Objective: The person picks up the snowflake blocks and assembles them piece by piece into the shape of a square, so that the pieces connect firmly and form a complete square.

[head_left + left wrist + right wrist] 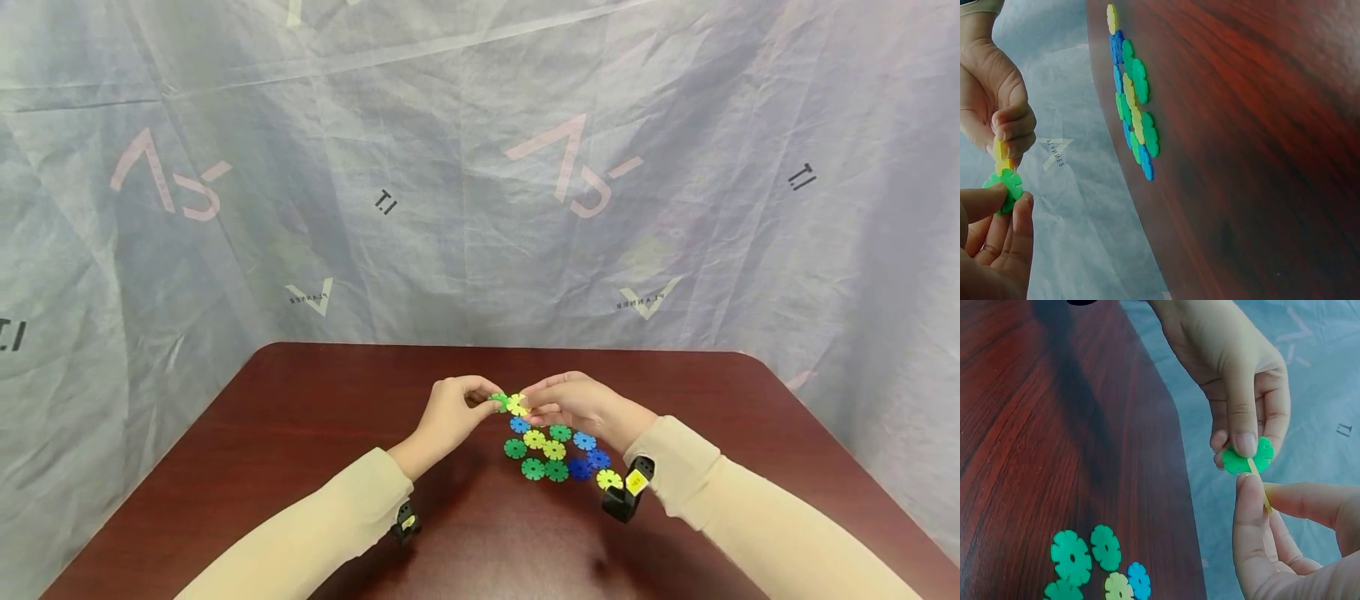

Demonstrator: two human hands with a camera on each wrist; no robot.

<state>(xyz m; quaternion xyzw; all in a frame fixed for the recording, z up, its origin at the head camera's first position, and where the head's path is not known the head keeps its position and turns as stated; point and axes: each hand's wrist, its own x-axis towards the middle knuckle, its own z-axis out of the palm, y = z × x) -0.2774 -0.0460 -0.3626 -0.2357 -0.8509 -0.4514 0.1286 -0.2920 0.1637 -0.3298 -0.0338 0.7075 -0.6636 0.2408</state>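
My left hand (455,410) pinches a green notched disc (1235,462) between thumb and fingers. A yellow notched disc (517,405) is pinched in my right hand (588,407). In the right wrist view the yellow disc stands edge-on against the green one, and the two meet at their rims; how deep their slots engage I cannot tell. Both hands are held above the table, just beyond a group of loose discs. Fingers hide part of each held disc.
Green discs (533,468), yellow discs (554,450) and blue discs (581,468) lie close together on the dark red table (337,400). One yellow disc (609,479) lies by the right wrist camera (624,500). A printed grey cloth (465,250) hangs behind the table.
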